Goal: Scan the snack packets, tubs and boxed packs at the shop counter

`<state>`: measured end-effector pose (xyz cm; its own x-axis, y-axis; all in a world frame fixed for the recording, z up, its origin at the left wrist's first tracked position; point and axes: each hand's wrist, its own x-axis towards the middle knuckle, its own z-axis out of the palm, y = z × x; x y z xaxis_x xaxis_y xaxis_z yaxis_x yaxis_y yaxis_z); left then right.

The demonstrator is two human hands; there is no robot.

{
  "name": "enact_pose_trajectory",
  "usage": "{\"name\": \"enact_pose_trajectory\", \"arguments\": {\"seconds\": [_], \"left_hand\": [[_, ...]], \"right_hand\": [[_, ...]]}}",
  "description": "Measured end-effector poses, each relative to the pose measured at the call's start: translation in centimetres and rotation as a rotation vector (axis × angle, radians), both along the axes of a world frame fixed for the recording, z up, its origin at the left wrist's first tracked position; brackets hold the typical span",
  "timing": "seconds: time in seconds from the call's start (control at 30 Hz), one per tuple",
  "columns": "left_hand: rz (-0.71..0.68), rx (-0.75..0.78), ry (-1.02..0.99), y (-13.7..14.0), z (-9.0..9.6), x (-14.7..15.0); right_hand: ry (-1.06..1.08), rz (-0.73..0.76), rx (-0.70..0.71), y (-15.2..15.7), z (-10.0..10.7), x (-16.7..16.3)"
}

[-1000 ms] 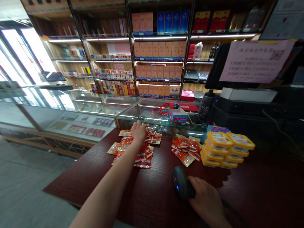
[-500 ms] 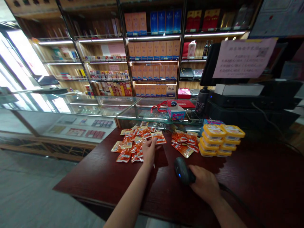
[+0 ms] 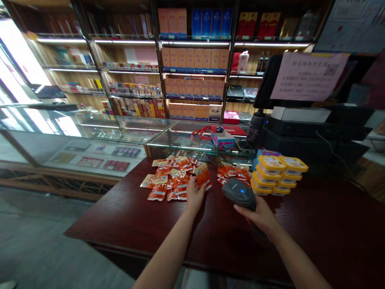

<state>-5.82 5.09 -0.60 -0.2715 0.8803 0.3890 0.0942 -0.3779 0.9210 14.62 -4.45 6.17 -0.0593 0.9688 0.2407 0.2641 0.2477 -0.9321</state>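
Observation:
My left hand (image 3: 196,195) pinches an orange snack packet (image 3: 203,176) by its lower edge and holds it tilted up. Just left of it, a loose pile of similar orange packets (image 3: 177,185) lies on the dark red table. In my right hand (image 3: 261,214) is a black barcode scanner (image 3: 239,193) with a blue light on top, its head pointing left toward the held packet. Behind the scanner lies a smaller heap of orange packets (image 3: 231,171), partly covered by it.
Stacked yellow-lidded tubs (image 3: 272,176) stand right of the smaller heap. A glass counter (image 3: 168,140) bearing a pink and blue box (image 3: 223,141) runs along the back. At the right are a monitor with a pink paper notice (image 3: 309,76) and black till equipment (image 3: 313,130).
The scanner has been raised and swung to the left, nearer the packet. My left hand has tilted its packet upright and shifted slightly right. The camera view has shifted a little.

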Motion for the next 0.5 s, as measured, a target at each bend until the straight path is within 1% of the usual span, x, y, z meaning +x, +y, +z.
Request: {"name": "enact_pose_trajectory", "arguments": {"seconds": [0.1,0.17,0.37,0.47,0.5], "left_hand": [[-0.008,-0.002,0.003,0.2,-0.3,0.0],[-0.013,-0.008,-0.001,0.3,-0.4,-0.1],[0.016,-0.048,0.057,0.2,-0.4,-0.2],[0.034,-0.027,0.083,0.1,-0.3,-0.2],[0.040,-0.017,0.087,0.1,-0.2,-0.2]], "right_hand": [[0.048,0.014,-0.151,-0.6,0.9,-1.0],[0.077,0.018,-0.196,-0.9,1.2,-1.4],[0.132,0.027,-0.218,-1.0,1.1,-1.8],[0.097,0.048,-0.223,-1.0,0.9,-1.8],[0.078,0.046,-0.197,-1.0,0.8,-1.8]]}}
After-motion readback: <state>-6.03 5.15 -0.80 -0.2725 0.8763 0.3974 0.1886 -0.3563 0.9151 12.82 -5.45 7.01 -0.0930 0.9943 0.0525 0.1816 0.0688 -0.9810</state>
